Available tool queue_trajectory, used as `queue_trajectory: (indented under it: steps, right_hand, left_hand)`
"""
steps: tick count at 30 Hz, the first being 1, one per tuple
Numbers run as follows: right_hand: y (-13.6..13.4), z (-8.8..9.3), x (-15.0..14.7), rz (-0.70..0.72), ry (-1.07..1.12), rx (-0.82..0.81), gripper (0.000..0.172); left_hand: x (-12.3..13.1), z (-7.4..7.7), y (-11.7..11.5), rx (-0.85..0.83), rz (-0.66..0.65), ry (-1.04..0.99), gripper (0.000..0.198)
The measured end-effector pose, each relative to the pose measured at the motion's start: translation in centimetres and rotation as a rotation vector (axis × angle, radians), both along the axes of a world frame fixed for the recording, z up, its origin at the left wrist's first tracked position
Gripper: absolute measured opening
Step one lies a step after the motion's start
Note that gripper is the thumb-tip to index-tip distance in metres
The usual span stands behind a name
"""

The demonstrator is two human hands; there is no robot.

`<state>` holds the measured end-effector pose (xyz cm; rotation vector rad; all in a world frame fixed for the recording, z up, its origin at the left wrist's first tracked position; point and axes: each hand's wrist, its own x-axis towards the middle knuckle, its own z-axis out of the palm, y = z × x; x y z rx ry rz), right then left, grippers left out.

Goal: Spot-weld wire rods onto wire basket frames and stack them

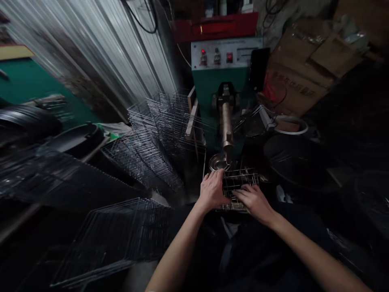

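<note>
A small metal wire rack [240,177] lies in front of me, below the tip of a spot-welding machine's arm [226,125]. My left hand [212,190] is closed on the rack's left side, its thumb reaching across the near wires. From the right, my right hand [254,201] holds the rack's near part with bent fingers. The undersides of both hands' fingers are hidden, so any smaller piece in them cannot be made out. Just behind the rack, a round metal bowl [219,162] sits under the arm's tip.
Several wire baskets [152,150] are stacked at left, with another wire panel [121,231] nearer me. The green machine's control panel [226,54] has a lit red lamp. A cardboard box [299,77] and a pale basin [290,125] stand at right. Blur and darkness hide the edges.
</note>
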<state>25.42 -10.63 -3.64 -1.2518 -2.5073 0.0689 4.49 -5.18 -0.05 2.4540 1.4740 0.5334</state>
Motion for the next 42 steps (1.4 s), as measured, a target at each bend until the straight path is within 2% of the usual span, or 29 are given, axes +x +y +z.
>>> queue_trajectory:
  steps: [5,10,17,24,28,32,37,42]
  right_hand:
    - [1.0,0.9,0.4,-0.025,0.058,0.100,0.042]
    - [2.2,1.8,0.3,-0.031,0.098,0.031,0.039]
    - [4.3,1.9,-0.1,-0.022,0.100,0.011,0.038]
    - [4.5,2.9,-0.4,-0.021,0.148,0.015,0.031]
    - [4.7,3.1,-1.0,-0.154,0.091,0.086,0.025]
    - [6.3,3.1,-1.4,-0.311,0.087,0.109,0.015]
    - [7.4,3.1,-1.3,-0.326,0.163,0.090,0.016]
    - [7.9,3.3,-0.8,-0.326,0.092,0.120,0.017]
  left_hand:
    - [0.4,0.7,1.0,0.026,0.025,-0.020,0.104]
    - [0.1,0.8,2.1,-0.004,0.031,-0.040,0.105]
    - [-0.4,1.2,3.4,0.020,0.063,-0.023,0.104]
    - [-0.3,1.8,3.9,0.021,0.063,-0.031,0.091]
    - [-0.2,2.1,4.7,0.012,0.077,-0.025,0.093]
    - [-0.2,2.4,6.4,0.022,0.091,0.000,0.093]
    - [-0.2,2.7,7.4,0.034,0.098,0.004,0.092]
    - [-0.3,3.0,8.3,-0.002,0.057,0.022,0.098]
